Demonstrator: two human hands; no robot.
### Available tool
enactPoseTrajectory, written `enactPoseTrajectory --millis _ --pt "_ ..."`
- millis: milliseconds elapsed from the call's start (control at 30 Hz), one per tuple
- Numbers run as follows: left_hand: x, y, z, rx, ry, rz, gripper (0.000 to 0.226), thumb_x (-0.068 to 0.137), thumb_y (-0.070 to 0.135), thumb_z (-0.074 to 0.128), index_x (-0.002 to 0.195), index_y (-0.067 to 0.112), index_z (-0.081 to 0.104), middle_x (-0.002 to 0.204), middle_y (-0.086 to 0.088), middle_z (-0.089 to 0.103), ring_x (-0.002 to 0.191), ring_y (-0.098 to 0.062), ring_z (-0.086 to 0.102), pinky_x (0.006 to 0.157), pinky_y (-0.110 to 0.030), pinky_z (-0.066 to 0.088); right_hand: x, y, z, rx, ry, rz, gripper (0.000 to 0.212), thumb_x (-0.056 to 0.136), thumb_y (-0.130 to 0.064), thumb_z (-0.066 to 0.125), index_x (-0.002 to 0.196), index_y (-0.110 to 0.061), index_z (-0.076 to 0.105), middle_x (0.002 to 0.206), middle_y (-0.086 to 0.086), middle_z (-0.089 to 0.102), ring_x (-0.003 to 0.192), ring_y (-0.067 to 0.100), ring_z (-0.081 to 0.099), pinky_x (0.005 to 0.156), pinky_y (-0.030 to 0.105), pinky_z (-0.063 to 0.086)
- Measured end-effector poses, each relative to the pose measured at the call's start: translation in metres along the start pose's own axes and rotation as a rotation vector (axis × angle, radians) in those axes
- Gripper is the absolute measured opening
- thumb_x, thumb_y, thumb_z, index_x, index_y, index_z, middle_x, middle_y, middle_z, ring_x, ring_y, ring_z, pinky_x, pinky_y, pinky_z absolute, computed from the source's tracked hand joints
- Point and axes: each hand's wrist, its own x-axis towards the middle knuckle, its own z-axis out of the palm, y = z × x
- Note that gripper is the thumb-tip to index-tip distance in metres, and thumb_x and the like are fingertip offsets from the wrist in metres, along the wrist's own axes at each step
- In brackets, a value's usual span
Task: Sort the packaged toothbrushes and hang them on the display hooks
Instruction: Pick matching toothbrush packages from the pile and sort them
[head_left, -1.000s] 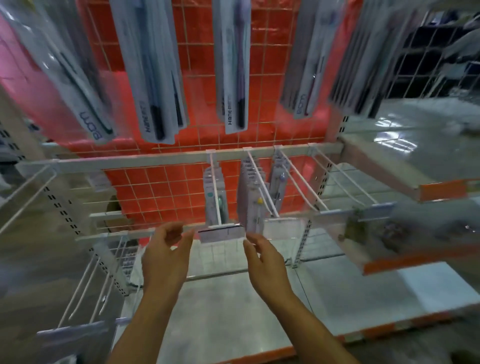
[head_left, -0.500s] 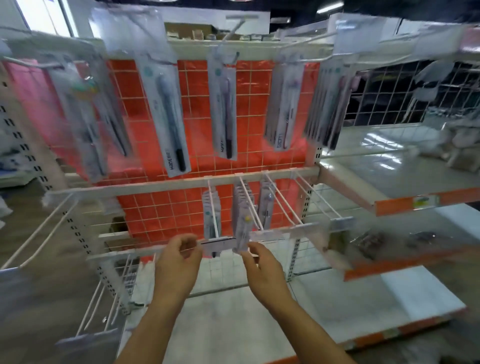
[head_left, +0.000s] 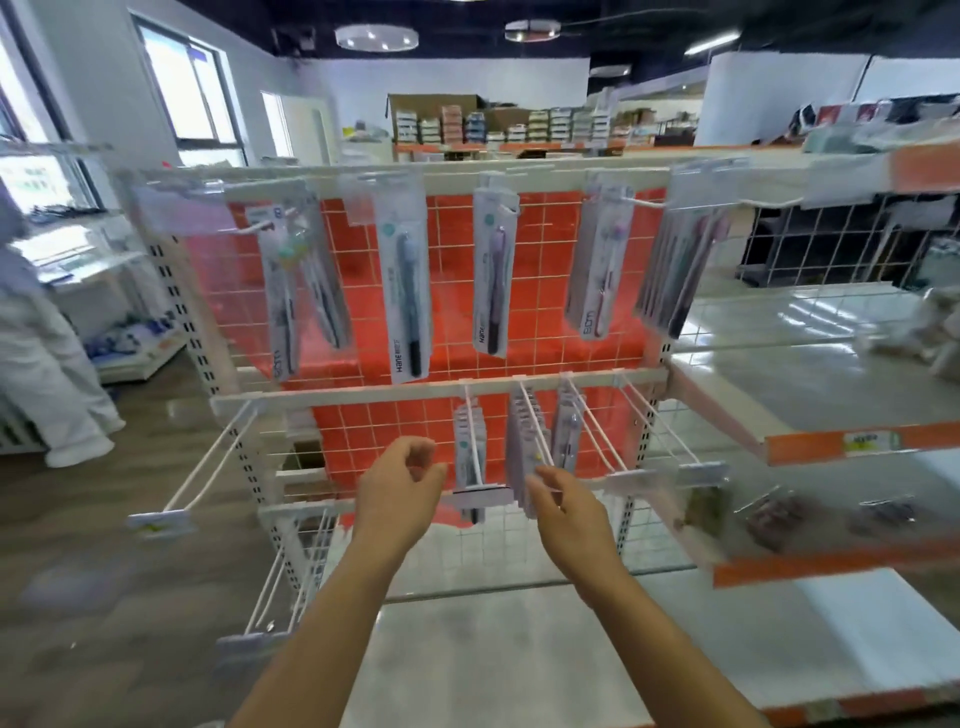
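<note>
Packaged toothbrushes hang in two rows on white display hooks before an orange grid panel (head_left: 540, 291). On the upper row hang several packs, among them a dark-brush pack (head_left: 405, 291) and a purple-brush pack (head_left: 493, 270). The lower row carries three small bunches of packs (head_left: 470, 441). My left hand (head_left: 400, 493) hovers just left of the lower hook's price tag (head_left: 480, 493), fingers loosely curled, holding nothing. My right hand (head_left: 566, 509) is just right of the tag, fingers relaxed near the middle bunch (head_left: 524, 447), holding nothing.
Empty white hooks (head_left: 208, 462) stick out at lower left and further right (head_left: 649, 431). Glossy shelves with orange edges (head_left: 831, 441) extend to the right. A person in white (head_left: 47, 353) stands at the far left. Below lies a pale base shelf (head_left: 519, 649).
The view has tilted upward, revealing the shop behind. Both hands have come slightly away from the lower hook's tag, which they flanked closely before.
</note>
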Motion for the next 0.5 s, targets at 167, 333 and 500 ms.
enactPoseTrajectory --millis 167,333,500 --pt "-0.009 0.024 -0.019 0.024 0.031 0.039 0.018 0.09 0.021 0.063 0.108 0.022 0.06 0.103 0.007 0.062 0.099 -0.013 0.059 0.091 -0.035 0.051 0.0 -0.019 -0.024 0.054 0.032 -0.023 0.036 0.099 -0.03 0.045 0.13 -0.013 0.055 0.126 0.002 0.059 0.114 0.016 0.053 0.098 0.032 0.043" --pt "-0.014 0.045 -0.031 0.022 0.069 0.057 0.015 0.091 0.021 0.062 0.104 0.026 0.057 0.102 0.008 0.061 0.099 -0.011 0.058 0.089 -0.029 0.05 0.009 -0.032 -0.052 0.13 0.077 -0.055 0.028 0.097 -0.028 0.046 0.116 -0.014 0.063 0.1 -0.006 0.063 0.093 0.01 0.058 0.078 0.026 0.046" --pt "-0.014 0.059 -0.027 0.044 0.093 0.042 0.018 0.089 0.025 0.064 0.107 0.027 0.059 0.1 0.011 0.061 0.098 -0.009 0.058 0.09 -0.032 0.052 0.015 -0.038 -0.078 0.141 0.071 -0.07 0.027 0.097 -0.029 0.048 0.117 -0.017 0.062 0.105 -0.005 0.065 0.098 0.009 0.059 0.088 0.032 0.05"
